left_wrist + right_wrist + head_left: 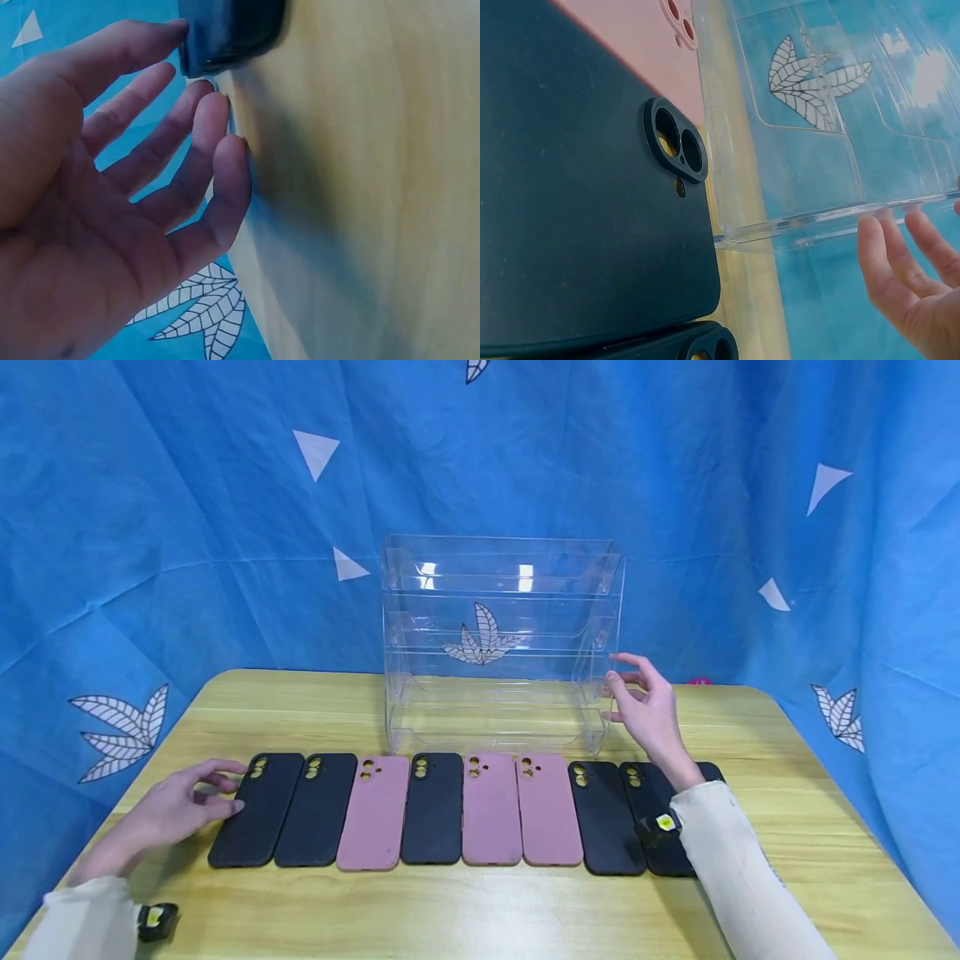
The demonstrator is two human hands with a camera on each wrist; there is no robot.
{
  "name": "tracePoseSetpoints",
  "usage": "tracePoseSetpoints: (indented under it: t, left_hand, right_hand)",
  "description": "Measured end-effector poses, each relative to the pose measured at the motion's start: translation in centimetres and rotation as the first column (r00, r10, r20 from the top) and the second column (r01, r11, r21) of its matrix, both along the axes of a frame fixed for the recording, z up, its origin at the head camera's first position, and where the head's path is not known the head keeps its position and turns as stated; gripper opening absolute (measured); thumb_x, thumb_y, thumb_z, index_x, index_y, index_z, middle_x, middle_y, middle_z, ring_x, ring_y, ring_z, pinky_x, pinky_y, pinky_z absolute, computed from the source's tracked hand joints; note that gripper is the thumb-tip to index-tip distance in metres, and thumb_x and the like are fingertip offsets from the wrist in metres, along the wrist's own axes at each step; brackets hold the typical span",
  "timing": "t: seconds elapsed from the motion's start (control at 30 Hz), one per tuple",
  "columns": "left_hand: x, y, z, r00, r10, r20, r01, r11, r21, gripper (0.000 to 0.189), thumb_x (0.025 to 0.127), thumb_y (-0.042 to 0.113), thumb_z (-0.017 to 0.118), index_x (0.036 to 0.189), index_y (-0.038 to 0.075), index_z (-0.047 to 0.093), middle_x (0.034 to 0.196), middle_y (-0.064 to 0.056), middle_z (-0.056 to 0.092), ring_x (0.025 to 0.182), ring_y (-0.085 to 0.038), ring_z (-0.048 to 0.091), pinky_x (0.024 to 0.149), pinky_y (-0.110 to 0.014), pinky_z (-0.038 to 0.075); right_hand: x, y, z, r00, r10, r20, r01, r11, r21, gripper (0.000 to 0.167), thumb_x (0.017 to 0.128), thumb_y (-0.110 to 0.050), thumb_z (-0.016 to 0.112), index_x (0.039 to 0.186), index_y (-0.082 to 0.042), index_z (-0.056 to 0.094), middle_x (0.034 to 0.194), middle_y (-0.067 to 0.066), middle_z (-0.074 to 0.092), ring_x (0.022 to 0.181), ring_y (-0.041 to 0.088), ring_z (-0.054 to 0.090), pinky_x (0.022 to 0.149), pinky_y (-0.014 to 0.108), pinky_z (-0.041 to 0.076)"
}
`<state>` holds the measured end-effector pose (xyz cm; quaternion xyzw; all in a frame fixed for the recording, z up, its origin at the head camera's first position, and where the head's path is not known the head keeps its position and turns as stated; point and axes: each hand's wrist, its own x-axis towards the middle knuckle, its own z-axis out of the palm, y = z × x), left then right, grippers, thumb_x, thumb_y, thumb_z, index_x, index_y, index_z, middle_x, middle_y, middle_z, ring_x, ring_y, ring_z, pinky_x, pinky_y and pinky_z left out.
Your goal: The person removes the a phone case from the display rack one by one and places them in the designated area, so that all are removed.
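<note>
A row of black and pink phone cases lies on the table. At its left end is a black phone case. My left hand is beside that case, thumb and fingertips at its left edge with the fingers loosely bent; in the left wrist view the thumb reaches the case's corner. Behind the row stands a clear tiered display rack. My right hand is at the rack's right side, its fingertips against or very near the clear side wall. Nothing is gripped by either hand.
Pink phone cases and other black cases lie side by side just in front of the rack. The right forearm passes over the rightmost black case. A blue patterned curtain hangs behind the wooden table.
</note>
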<state>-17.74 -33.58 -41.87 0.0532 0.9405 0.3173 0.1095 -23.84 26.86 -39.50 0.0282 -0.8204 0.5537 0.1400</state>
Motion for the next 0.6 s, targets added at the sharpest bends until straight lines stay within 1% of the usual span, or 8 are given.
tracePoseSetpoints:
  t: [0.13, 0.17, 0.23, 0.33, 0.4, 0.47, 0.53, 0.6]
  left_hand:
    - [0.2, 0.6, 0.2, 0.998, 0.003, -0.06, -0.002, 1.0, 0.019, 0.051, 0.097, 0.024, 0.07, 0.14, 0.003, 0.054, 0.125, -0.024, 0.065, 0.102, -0.035, 0.072, 0.067, -0.023, 0.054]
    - [0.3, 0.8, 0.3, 0.997, 0.006, -0.081, -0.004, 1.0, 0.022, 0.05, 0.098, 0.026, 0.069, 0.141, 0.004, 0.054, 0.127, -0.023, 0.065, 0.103, -0.036, 0.072, 0.069, -0.022, 0.055]
    - [0.3, 1.4, 0.6, 0.993, 0.009, -0.121, -0.004, 0.999, 0.038, 0.05, 0.099, 0.029, 0.068, 0.141, 0.006, 0.054, 0.13, -0.022, 0.064, 0.105, -0.032, 0.071, 0.072, -0.021, 0.056]
    - [0.3, 2.3, 1.2, 0.985, 0.023, -0.172, -0.012, 0.998, 0.066, 0.05, 0.1, 0.033, 0.066, 0.142, 0.008, 0.055, 0.134, -0.021, 0.062, 0.101, -0.007, 0.068, 0.071, -0.022, 0.058]
    - [0.3, 3.0, 1.5, 0.98, 0.03, -0.198, -0.012, 0.996, 0.093, 0.049, 0.1, 0.032, 0.066, 0.142, 0.008, 0.055, 0.135, -0.02, 0.061, 0.098, 0.009, 0.061, 0.071, -0.022, 0.058]
    - [0.2, 3.6, 1.6, 0.974, 0.04, -0.223, -0.015, 0.993, 0.114, 0.048, 0.1, 0.03, 0.067, 0.142, 0.009, 0.055, 0.134, -0.018, 0.062, 0.094, 0.02, 0.053, 0.07, -0.021, 0.057]
    - [0.2, 4.3, 1.7, 0.968, 0.051, -0.245, -0.022, 0.993, 0.119, 0.047, 0.1, 0.03, 0.067, 0.141, 0.011, 0.056, 0.132, -0.016, 0.063, 0.093, 0.022, 0.052, 0.071, -0.019, 0.055]
    - [0.2, 5.0, 1.8, 0.962, 0.058, -0.268, -0.026, 0.992, 0.12, 0.045, 0.1, 0.03, 0.068, 0.14, 0.012, 0.057, 0.131, -0.016, 0.065, 0.093, 0.022, 0.052, 0.07, -0.018, 0.054]
  right_hand:
    - [0.0, -0.1, 0.0, 1.0, -0.002, 0.006, 0.002, 1.0, 0.0, 0.046, 0.106, -0.033, 0.054, 0.148, -0.014, 0.05, 0.126, 0.021, 0.059, 0.088, -0.002, 0.07, 0.069, 0.028, 0.064]
    - [0.1, -0.1, 0.1, 1.0, -0.002, 0.006, 0.002, 1.0, 0.003, 0.046, 0.106, -0.034, 0.054, 0.148, -0.015, 0.05, 0.126, 0.021, 0.059, 0.088, -0.002, 0.07, 0.069, 0.028, 0.064]
    - [0.1, -0.1, 0.0, 1.0, -0.003, 0.006, 0.003, 1.0, 0.01, 0.046, 0.106, -0.034, 0.053, 0.148, -0.015, 0.05, 0.126, 0.021, 0.06, 0.088, -0.001, 0.07, 0.069, 0.028, 0.064]
    - [0.1, -0.1, 0.0, 1.0, 0.0, 0.006, 0.0, 1.0, 0.014, 0.046, 0.107, -0.034, 0.053, 0.149, -0.015, 0.049, 0.127, 0.022, 0.06, 0.089, -0.001, 0.07, 0.069, 0.029, 0.064]
    - [0.1, -0.1, 0.0, 1.0, 0.002, 0.005, -0.002, 1.0, 0.013, 0.046, 0.107, -0.033, 0.053, 0.149, -0.015, 0.049, 0.127, 0.022, 0.06, 0.089, 0.0, 0.07, 0.07, 0.029, 0.064]
    - [0.1, -0.1, 0.0, 1.0, 0.002, 0.004, -0.002, 1.0, 0.014, 0.046, 0.107, -0.033, 0.053, 0.149, -0.015, 0.049, 0.127, 0.022, 0.06, 0.089, -0.001, 0.07, 0.069, 0.029, 0.064]
    - [0.1, -0.1, 0.0, 1.0, 0.001, 0.003, -0.001, 1.0, 0.016, 0.046, 0.107, -0.033, 0.053, 0.149, -0.015, 0.049, 0.126, 0.022, 0.06, 0.088, -0.001, 0.07, 0.069, 0.028, 0.064]
    - [0.0, -0.1, -0.1, 1.0, -0.001, 0.003, 0.001, 1.0, 0.018, 0.046, 0.107, -0.033, 0.053, 0.149, -0.015, 0.049, 0.126, 0.022, 0.06, 0.088, -0.002, 0.07, 0.069, 0.027, 0.064]
